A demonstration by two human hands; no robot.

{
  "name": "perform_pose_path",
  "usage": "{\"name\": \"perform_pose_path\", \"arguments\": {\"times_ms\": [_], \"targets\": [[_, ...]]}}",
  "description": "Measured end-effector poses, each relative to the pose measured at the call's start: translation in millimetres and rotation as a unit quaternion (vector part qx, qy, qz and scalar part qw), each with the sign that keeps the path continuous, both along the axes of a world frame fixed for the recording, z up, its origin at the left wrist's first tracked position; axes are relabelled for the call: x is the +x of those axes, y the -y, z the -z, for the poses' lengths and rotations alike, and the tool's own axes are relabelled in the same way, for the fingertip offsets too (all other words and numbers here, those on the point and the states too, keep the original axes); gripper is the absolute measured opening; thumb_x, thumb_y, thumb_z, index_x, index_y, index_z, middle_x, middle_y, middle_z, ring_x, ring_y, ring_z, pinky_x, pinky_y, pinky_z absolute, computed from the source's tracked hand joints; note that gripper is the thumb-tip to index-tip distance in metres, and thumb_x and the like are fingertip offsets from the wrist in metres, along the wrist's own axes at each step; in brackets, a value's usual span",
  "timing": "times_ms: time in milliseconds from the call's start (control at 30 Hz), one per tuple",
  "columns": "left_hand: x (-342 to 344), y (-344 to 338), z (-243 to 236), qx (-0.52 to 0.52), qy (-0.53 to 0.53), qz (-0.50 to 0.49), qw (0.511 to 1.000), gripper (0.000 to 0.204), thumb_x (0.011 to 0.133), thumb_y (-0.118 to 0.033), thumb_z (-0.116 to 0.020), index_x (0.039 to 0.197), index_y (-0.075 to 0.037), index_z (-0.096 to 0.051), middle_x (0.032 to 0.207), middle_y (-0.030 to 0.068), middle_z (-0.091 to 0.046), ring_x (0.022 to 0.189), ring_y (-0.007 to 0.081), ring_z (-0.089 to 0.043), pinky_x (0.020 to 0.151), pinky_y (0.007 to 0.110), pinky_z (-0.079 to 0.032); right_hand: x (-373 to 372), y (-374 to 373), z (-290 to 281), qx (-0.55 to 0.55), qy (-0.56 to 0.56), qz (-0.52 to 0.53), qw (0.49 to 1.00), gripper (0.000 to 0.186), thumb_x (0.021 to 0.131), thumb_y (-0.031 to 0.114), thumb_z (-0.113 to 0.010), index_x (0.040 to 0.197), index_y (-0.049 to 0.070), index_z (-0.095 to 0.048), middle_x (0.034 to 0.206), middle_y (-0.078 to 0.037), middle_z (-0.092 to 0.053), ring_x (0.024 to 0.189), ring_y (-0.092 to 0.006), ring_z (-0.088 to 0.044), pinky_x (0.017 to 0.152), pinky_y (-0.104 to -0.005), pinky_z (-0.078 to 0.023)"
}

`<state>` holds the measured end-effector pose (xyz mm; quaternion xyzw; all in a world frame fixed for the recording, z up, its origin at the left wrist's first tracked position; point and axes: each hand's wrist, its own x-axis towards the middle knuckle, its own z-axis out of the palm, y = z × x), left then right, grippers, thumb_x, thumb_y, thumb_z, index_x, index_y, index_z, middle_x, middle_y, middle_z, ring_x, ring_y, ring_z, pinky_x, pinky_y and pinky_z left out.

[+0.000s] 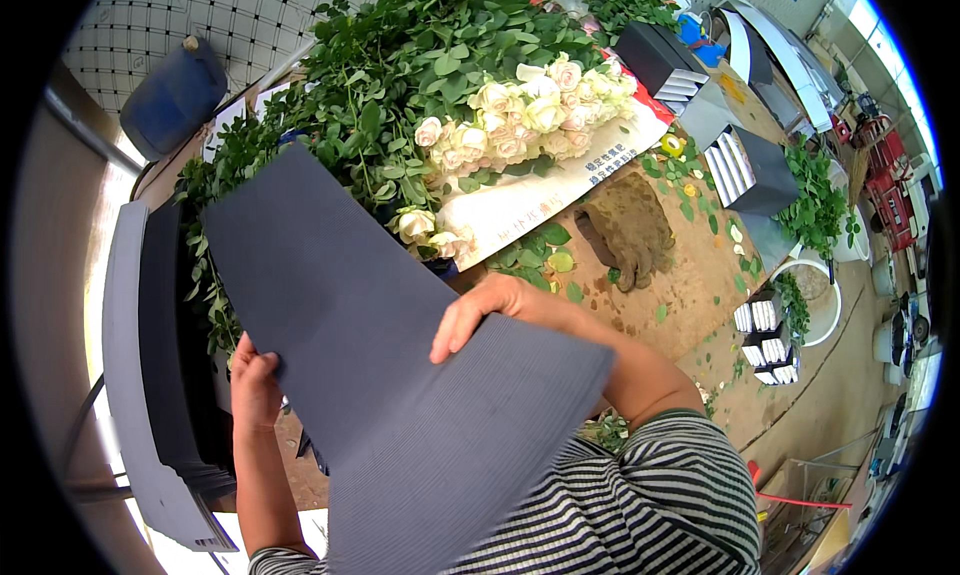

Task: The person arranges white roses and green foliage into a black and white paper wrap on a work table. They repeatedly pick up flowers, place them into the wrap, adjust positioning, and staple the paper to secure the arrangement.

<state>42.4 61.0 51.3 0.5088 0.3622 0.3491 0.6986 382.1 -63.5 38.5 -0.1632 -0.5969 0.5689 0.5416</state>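
Note:
A large dark grey corrugated sheet (330, 275), bent across its middle, is held up in front of my striped shirt. My left hand (257, 380) pinches its left edge, thumb on the face. From the right, my right hand (490, 310) reaches over the upper edge near the bend, fingers pressed on the surface and the rest of the grip hidden. Beyond the sheet, a bunch of cream and pale pink roses (545, 105) lies on white printed paper (520, 210). Their leafy stems (400, 65) spread to the left.
A dirty work glove (630, 230) and loose leaves lie on the brown tabletop (690, 305). Dark sheets (165, 345) stand stacked at the left beside a blue plastic drum (175, 100). Dark boxes (755, 170) sit at the right, near a white bucket (822, 300).

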Motion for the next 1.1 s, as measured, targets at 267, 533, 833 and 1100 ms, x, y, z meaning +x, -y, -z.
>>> {"name": "perform_pose_path", "arguments": {"times_ms": [267,533,833,1100], "targets": [[-38,37,150,0.211,-0.292,0.201,0.911,0.033,0.085,-0.011,-0.060,0.115,0.002,-0.057,0.106,0.0179,-0.065,0.096,0.0237,-0.062,0.080,0.036,-0.051,-26,30,25,-0.354,0.238,0.040,0.904,0.026,0.096,0.005,-0.046,0.118,-0.005,-0.055,0.078,-0.011,-0.065,0.052,-0.0124,-0.058,0.047,-0.0236,-0.045],[-115,28,24,0.243,-0.414,-0.035,0.877,0.037,0.081,-0.030,-0.071,0.103,-0.004,-0.057,0.087,0.0121,-0.068,0.080,0.0289,-0.067,0.070,0.040,-0.052,-5,17,34,-0.414,0.359,-0.015,0.836,0.039,0.095,0.007,-0.050,0.131,-0.006,-0.047,0.075,-0.013,-0.063,0.059,-0.0167,-0.060,0.055,-0.0282,-0.048],[-452,19,25,-0.077,-0.843,-0.296,0.442,0.108,0.061,-0.032,-0.086,0.148,-0.021,-0.023,0.155,0.0095,-0.021,0.141,0.0327,-0.025,0.107,0.060,-0.030,-7,-11,10,-0.384,0.495,-0.085,0.775,0.049,0.088,-0.004,-0.058,0.136,0.004,-0.048,0.122,-0.010,-0.059,0.095,-0.0167,-0.060,0.076,-0.0282,-0.049],[-539,14,78,0.002,-0.867,-0.281,0.412,0.138,0.045,-0.038,-0.093,0.153,-0.027,-0.008,0.157,0.0112,-0.021,0.138,0.0385,-0.030,0.099,0.063,-0.037,-11,-19,11,-0.396,0.449,-0.064,0.798,0.062,0.081,-0.005,-0.059,0.140,-0.002,-0.041,0.127,-0.014,-0.058,0.097,-0.0150,-0.062,0.083,-0.0282,-0.052]]}}
